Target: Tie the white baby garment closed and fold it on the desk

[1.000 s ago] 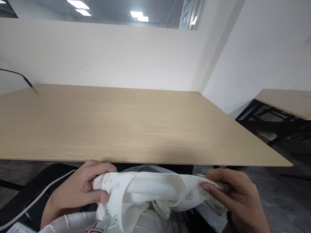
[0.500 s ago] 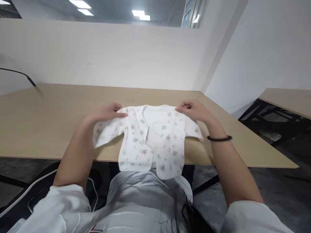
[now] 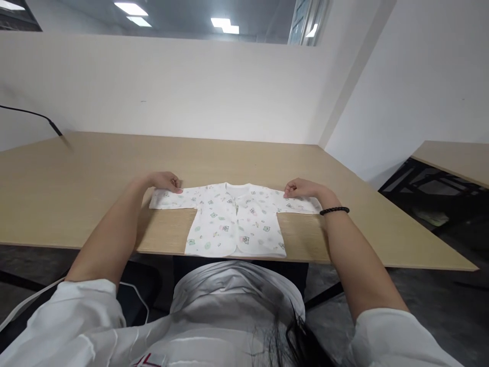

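A white long-sleeved baby shirt with small printed animals lies spread on the wooden table, front side up, collar away from me. Its sleeves stretch out to both sides, and the hem reaches the table's near edge. My left hand is closed on the upper edge of the left sleeve, fingers curled and thumb on the cloth. On the other side, my right hand pinches the upper edge of the right sleeve. A dark beaded bracelet circles my right wrist.
The light wood table runs back to a white partition. A thin black rod leans in at the far left. At the right stands another table with a dark frame below. A white cable hangs beside my lap.
The shirt, raised and hanging past the edge before, now lies flat and straight on the table. My hands have come down and apart slightly, from the shoulders out to the sleeves.
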A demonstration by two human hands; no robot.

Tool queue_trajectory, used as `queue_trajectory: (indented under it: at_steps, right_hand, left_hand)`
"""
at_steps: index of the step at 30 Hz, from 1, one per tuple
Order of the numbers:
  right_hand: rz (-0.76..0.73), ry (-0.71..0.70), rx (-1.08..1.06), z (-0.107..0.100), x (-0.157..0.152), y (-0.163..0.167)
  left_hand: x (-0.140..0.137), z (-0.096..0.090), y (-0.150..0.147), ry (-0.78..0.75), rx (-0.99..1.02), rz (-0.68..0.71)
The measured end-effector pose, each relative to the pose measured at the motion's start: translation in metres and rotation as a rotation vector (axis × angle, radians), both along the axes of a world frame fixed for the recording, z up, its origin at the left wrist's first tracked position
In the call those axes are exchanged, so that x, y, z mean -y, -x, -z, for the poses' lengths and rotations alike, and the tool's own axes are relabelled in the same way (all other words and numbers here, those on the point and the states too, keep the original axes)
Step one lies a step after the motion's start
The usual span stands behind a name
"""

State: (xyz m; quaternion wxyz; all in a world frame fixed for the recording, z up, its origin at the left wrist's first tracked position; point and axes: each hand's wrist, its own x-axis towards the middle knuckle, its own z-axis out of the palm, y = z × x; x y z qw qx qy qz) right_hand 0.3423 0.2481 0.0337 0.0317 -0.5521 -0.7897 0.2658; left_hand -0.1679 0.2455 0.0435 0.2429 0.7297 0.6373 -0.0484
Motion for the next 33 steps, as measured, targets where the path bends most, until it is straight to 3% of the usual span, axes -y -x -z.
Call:
queue_trajectory:
  at_steps: [4, 7, 9, 13, 18, 27, 33]
  right_hand:
    - [0.121, -0.228, 0.069, -0.01, 0.002, 0.03]
    - [0.107, -0.337, 0.039, -0.023, 0.009, 0.076]
    - [-0.007, -0.416, -0.001, -0.028, 0.017, 0.115]
    - [-0.141, -0.212, 0.089, -0.019, 0.035, 0.172]
    - [-0.108, -0.159, 0.085, 0.002, 0.041, 0.173]
    - [-0.079, 0.066, -0.128, 0.002, 0.034, 0.158]
    - [-0.05, 0.109, -0.167, -0.002, 0.033, 0.151]
  left_hand:
    - [-0.004, -0.009, -0.036, -0.269, -0.152, -0.016]
    - [-0.001, -0.017, -0.088, -0.469, -0.047, 0.16]
    - [0.002, -0.015, -0.126, -0.487, 0.062, 0.269]
    - [0.007, 0.012, -0.173, -0.485, 0.24, 0.379]
    - [0.01, 0.043, -0.168, -0.459, 0.293, 0.341]
    - [0.006, 0.044, -0.156, -0.317, 0.565, 0.323]
    - [0.009, 0.054, -0.167, -0.349, 0.694, 0.143]
